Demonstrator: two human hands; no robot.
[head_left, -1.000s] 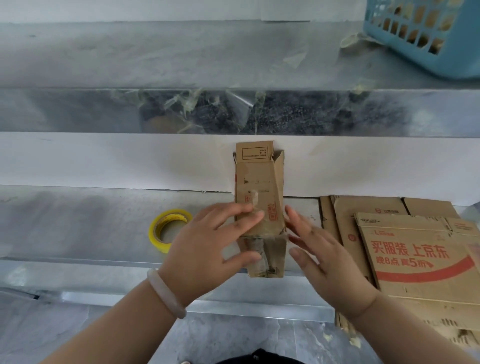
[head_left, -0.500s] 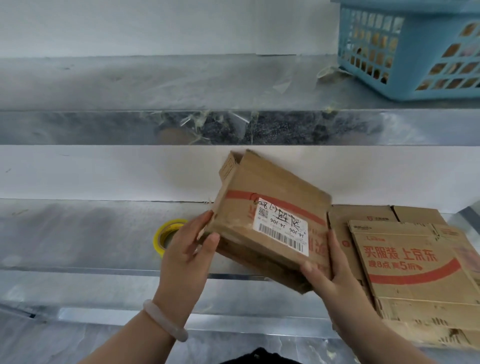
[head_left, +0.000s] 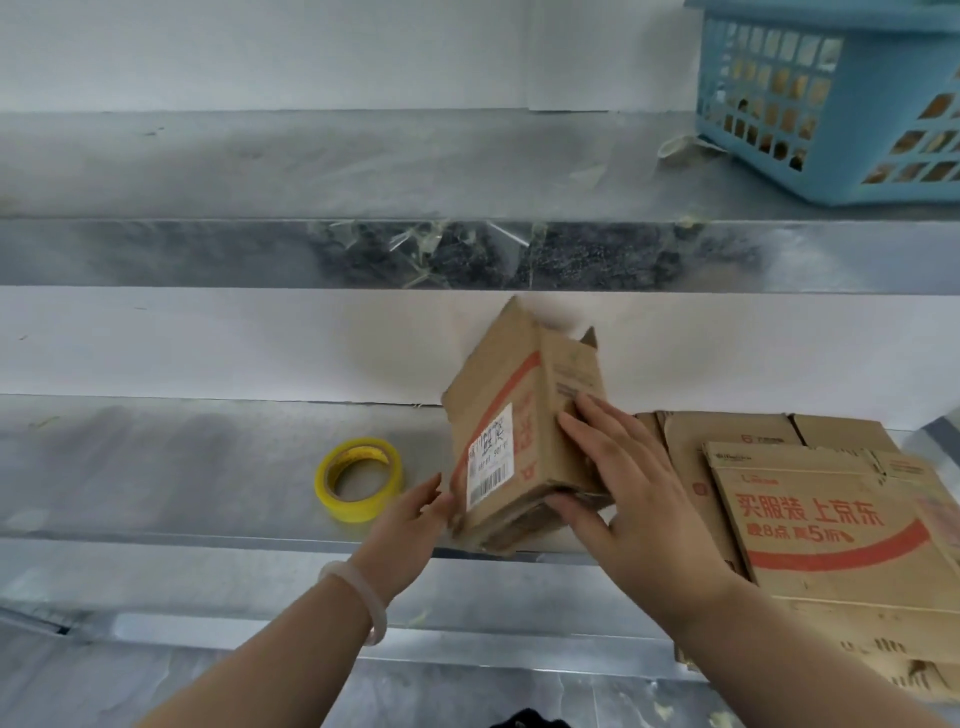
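A small brown cardboard box (head_left: 514, 415) with a red stripe and a white barcode label stands tilted on end over the front of the metal shelf (head_left: 156, 467). My left hand (head_left: 415, 519) touches its lower left edge with straight fingers. My right hand (head_left: 618, 488) lies flat against the box's right face, thumb under the bottom corner. The box's top flaps are open toward the wall.
A yellow tape roll (head_left: 359, 486) lies on the shelf left of the box. A stack of flattened cartons (head_left: 810, 519) with red print fills the right side. A blue plastic basket (head_left: 831, 98) sits on the upper shelf at the right.
The box has been turned from lying tilted with its label up to standing nearly on end. My right hand moved from the lower corner onto its right face.
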